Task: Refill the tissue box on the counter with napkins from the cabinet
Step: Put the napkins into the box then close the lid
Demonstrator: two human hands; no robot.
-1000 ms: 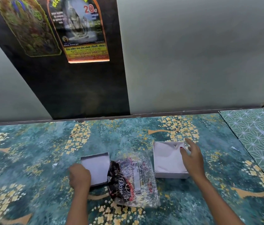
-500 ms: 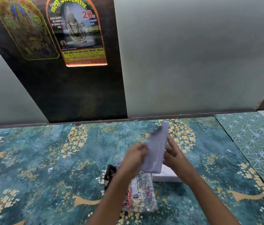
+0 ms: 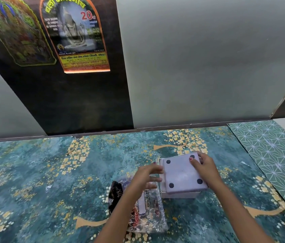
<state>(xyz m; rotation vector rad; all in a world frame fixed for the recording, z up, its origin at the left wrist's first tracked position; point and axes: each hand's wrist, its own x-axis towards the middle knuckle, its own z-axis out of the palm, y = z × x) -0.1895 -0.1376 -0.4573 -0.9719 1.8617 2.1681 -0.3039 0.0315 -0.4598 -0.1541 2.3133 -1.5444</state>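
A white tissue box (image 3: 178,194) stands on the patterned counter (image 3: 50,172). A grey base panel (image 3: 182,174) with four black round feet lies on top of the box, slightly askew. My right hand (image 3: 206,170) grips the panel's right side, with the thumb on top near a far foot. My left hand (image 3: 145,177) has its fingers spread, the tips against the panel's left edge. A clear plastic napkin packet (image 3: 148,214) with dark and red print lies just left of the box, partly under my left forearm. The box's inside is hidden.
A wall with a dark panel and two posters (image 3: 75,35) rises right behind the counter. A green geometric-patterned mat (image 3: 275,158) covers the counter to the right of the box.
My left hand picked the grey panel up from the counter on the left and carried it over. Both hands turned it and laid it flat on the box, feet up.
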